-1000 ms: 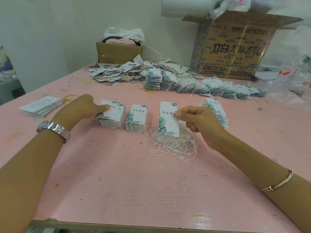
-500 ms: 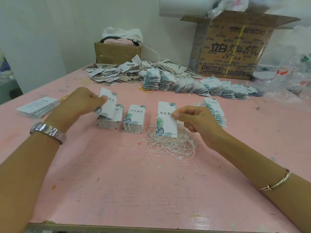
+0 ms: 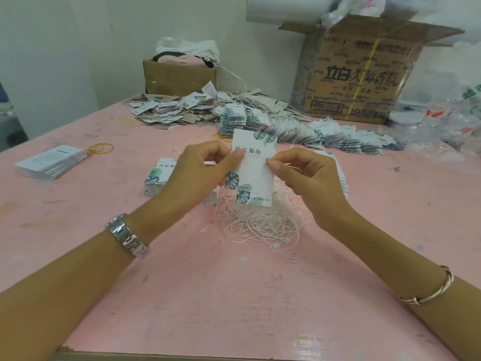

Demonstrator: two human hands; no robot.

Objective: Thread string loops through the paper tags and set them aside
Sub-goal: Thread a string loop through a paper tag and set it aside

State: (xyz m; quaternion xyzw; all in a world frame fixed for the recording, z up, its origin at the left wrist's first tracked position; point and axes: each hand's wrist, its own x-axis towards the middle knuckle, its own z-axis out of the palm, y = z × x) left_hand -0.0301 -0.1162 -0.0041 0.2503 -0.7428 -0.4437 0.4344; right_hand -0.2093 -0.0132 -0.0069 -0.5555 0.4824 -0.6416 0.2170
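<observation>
Head camera looks down on the pink table [image 3: 234, 295]. The big printed carton [image 3: 364, 74] stands at its far edge, and a long fanned row of strung tags [image 3: 338, 136] lies in front of it. Nearer, the unstrung stack [image 3: 158, 175] sits left of centre, partly hidden by the left wrist. The loose heap of string loops [image 3: 260, 222] lies just to its right.

A second ago the left hand was out at that stack, pinching off its top card, while the right held one tag upright above the strings. Since then the left hand [image 3: 197, 175] has carried its card across, and both hands now meet over the heap. The held tag [image 3: 256, 173] stands nearly upright above the strings, clear of the table, with what looks like a second card overlapping it.

The left thumb and fingers pinch its left edge. The right hand [image 3: 309, 183] pinches the right edge between thumb and forefinger, its other fingers curled. Whether a string end is in that pinch cannot be told.

Judging from this, the pickup is finished and the cards are probably being squared so their holes line up. No loop looks threaded yet.
</observation>
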